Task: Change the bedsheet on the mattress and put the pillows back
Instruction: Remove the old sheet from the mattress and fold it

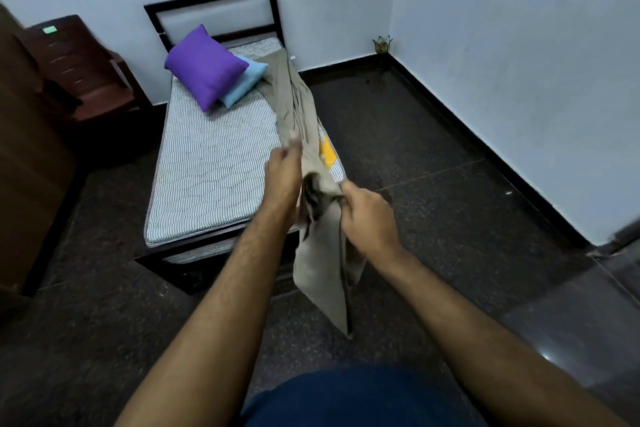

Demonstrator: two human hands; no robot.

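Both hands grasp the bunched khaki bedsheet (313, 163): left hand (282, 168) pinches a fold farther up, right hand (369, 215) is clenched on the near end, tail hanging below. Held taut, probably to draw the sheet along. Beyond the grip it trails up the bare mattress's (211, 163) right edge toward the purple pillow (202, 68) and blue pillow (247, 80). Fingertips blurred. No containers seen.
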